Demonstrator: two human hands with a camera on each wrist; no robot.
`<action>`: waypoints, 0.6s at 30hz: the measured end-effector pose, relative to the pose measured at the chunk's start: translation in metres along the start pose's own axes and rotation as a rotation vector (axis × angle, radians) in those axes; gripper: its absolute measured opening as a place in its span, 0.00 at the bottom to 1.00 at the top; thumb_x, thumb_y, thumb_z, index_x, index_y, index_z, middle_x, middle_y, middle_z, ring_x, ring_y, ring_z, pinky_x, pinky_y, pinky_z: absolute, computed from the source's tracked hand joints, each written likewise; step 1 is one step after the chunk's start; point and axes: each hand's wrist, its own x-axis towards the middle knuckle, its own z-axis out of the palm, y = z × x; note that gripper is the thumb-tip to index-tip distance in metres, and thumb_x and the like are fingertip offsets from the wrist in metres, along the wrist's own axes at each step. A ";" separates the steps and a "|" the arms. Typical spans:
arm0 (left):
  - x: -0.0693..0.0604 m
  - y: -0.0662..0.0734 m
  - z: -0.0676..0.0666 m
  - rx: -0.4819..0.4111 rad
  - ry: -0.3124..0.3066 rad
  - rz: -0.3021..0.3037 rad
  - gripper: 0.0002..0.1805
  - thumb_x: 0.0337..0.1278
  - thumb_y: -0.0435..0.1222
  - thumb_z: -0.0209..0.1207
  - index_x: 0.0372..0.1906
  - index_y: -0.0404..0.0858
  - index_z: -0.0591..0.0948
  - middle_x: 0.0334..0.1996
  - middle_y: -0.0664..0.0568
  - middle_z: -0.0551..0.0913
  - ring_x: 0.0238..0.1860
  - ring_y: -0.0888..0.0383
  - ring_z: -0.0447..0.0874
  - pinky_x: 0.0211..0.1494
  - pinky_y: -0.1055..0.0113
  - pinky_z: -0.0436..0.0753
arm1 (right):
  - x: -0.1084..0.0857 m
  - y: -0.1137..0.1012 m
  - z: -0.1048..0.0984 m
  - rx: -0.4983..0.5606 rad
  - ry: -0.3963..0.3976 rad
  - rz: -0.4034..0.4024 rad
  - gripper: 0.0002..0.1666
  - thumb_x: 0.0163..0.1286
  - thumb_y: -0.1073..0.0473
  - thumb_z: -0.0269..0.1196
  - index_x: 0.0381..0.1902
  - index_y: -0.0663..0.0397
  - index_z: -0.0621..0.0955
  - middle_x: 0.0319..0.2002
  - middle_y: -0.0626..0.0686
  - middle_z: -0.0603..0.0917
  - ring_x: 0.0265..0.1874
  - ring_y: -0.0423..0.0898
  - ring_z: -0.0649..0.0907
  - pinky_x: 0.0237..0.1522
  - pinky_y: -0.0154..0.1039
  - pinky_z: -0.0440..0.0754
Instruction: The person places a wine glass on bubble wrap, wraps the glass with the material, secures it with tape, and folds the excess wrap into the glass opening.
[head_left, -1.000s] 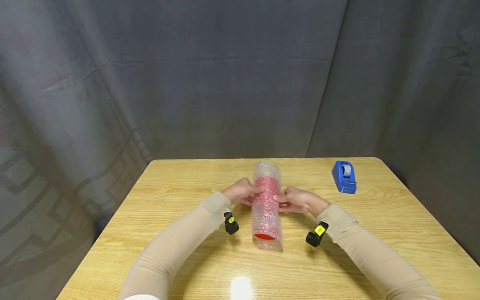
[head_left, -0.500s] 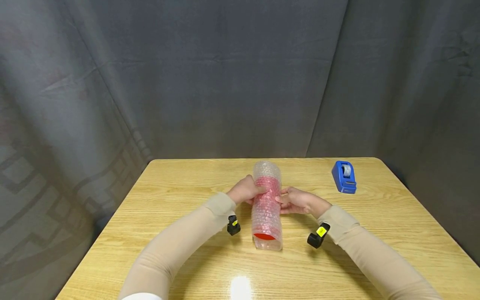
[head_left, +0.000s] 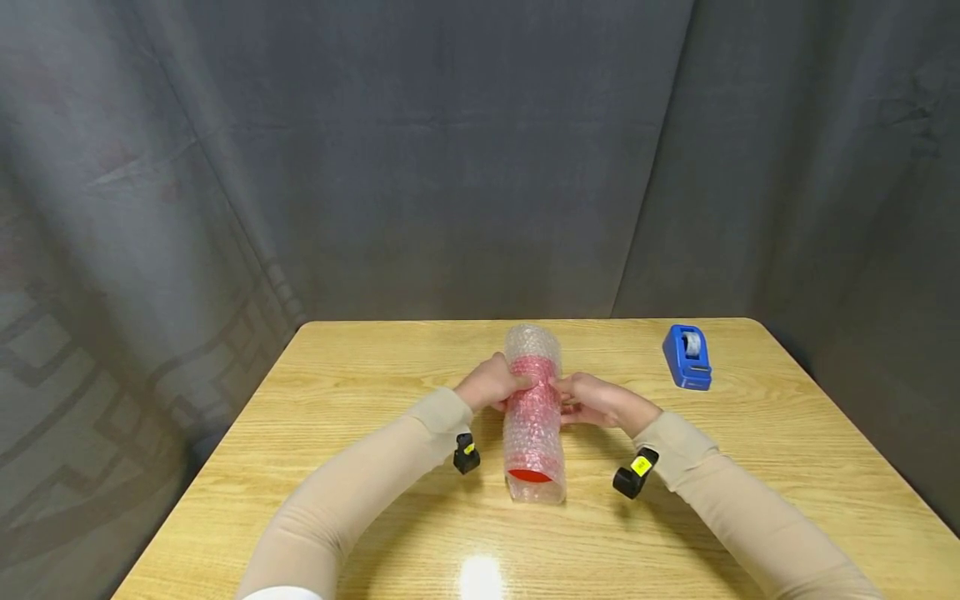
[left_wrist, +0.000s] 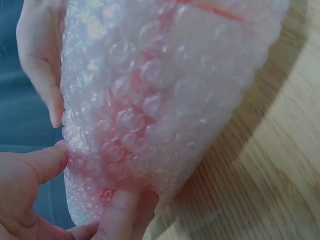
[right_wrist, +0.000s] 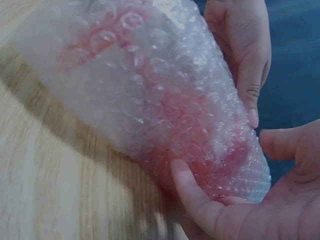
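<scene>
A roll of clear bubble wrap [head_left: 533, 429] lies lengthwise on the wooden table. It surrounds a red object [head_left: 529, 476], whose near end shows inside the open end of the wrap; its kind is hidden. My left hand [head_left: 491, 383] grips the roll from the left, thumb on top. From the right, my right hand [head_left: 602, 402] holds the same roll, fingers low on its side and thumb near the top. In the left wrist view, fingers [left_wrist: 122, 210] press into the wrap's lower side. The right wrist view shows a fingertip [right_wrist: 182, 175] against the bubbles.
A blue tape dispenser [head_left: 687, 358] with a roll of tape stands at the back right of the wooden table [head_left: 375, 358]. A grey curtain [head_left: 450, 167] hangs behind the table's far edge. Each wrist carries a small black camera.
My left hand has shifted slightly right, its thumb farther over the top of the roll. My right thumb has moved a little up the roll's side. The roll stays in place.
</scene>
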 end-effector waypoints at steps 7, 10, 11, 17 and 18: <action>0.000 0.000 -0.003 -0.021 -0.016 -0.009 0.27 0.62 0.42 0.62 0.55 0.26 0.67 0.41 0.41 0.77 0.34 0.52 0.83 0.34 0.63 0.87 | 0.006 0.005 -0.002 -0.013 -0.037 -0.033 0.16 0.78 0.62 0.46 0.32 0.58 0.77 0.29 0.48 0.79 0.31 0.40 0.79 0.38 0.31 0.84; -0.001 0.000 -0.004 -0.026 -0.031 -0.015 0.28 0.63 0.41 0.61 0.57 0.25 0.66 0.42 0.41 0.76 0.35 0.52 0.83 0.34 0.64 0.87 | 0.007 0.005 -0.002 -0.020 -0.036 -0.038 0.16 0.78 0.62 0.47 0.32 0.57 0.78 0.29 0.48 0.80 0.31 0.40 0.79 0.38 0.31 0.84; -0.001 0.000 -0.005 -0.029 -0.037 -0.015 0.28 0.64 0.41 0.60 0.58 0.25 0.65 0.42 0.40 0.76 0.35 0.52 0.83 0.34 0.64 0.87 | 0.008 0.005 -0.002 -0.022 -0.033 -0.036 0.15 0.78 0.62 0.47 0.32 0.58 0.78 0.29 0.49 0.79 0.31 0.40 0.79 0.38 0.31 0.84; 0.003 -0.005 -0.009 -0.154 -0.095 -0.008 0.16 0.69 0.32 0.43 0.53 0.23 0.67 0.33 0.43 0.73 0.28 0.54 0.77 0.36 0.60 0.87 | 0.010 0.004 -0.001 -0.058 0.002 -0.030 0.15 0.77 0.61 0.48 0.33 0.61 0.78 0.30 0.50 0.79 0.31 0.41 0.79 0.39 0.32 0.84; 0.005 -0.007 -0.010 -0.188 -0.113 -0.009 0.13 0.68 0.31 0.41 0.49 0.24 0.68 0.31 0.44 0.73 0.27 0.55 0.76 0.36 0.60 0.87 | 0.009 0.004 -0.001 -0.065 0.003 -0.033 0.15 0.77 0.61 0.48 0.34 0.61 0.78 0.30 0.50 0.79 0.31 0.41 0.79 0.39 0.32 0.84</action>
